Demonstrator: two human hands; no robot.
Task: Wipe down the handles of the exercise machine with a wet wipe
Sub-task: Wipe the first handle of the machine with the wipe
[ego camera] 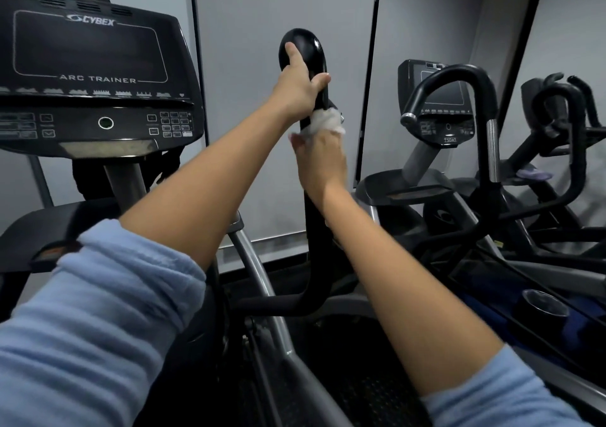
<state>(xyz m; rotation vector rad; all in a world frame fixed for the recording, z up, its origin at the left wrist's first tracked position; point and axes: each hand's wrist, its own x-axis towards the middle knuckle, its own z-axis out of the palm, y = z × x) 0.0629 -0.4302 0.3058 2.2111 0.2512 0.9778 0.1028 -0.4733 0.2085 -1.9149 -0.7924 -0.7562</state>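
My right hand (319,157) clamps the wipe (323,121) round the upright handle (303,49), just below my left hand (296,87) gripping it, so I'd wipe w/ strokes along its length.

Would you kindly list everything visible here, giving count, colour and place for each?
Console: one, black, marked Cybex Arc Trainer, upper left.
Handle: one, black, upright at centre, held by both hands.
Wet wipe: one, white, bunched against the handle below the left hand.
Neighbouring machine: one, black and silver, right.
Cup holder: one, black, lower right.
Wall panels: grey, behind.
Sleeves: two, light blue, bottom corners.
Left hand: gripping the handle near its top.
Right hand: pressing the wipe to the handle.
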